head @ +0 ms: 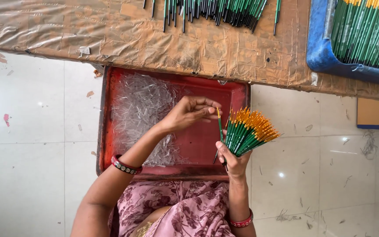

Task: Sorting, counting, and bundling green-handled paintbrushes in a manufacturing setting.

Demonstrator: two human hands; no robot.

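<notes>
over red tray (237,94), right hand (233,161) fans brushes (247,131).

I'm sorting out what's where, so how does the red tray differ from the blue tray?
The red rectangular tray sits low at the person's lap, below the table edge; the blue plastic tray rests on the brown paper-covered table. The red tray holds a heap of small clear plastic tubes; the blue tray holds green-handled brushes with yellow ends. The red tray is fully in view, the blue one cut off by the frame. Both are shallow, rimmed trays.
</notes>
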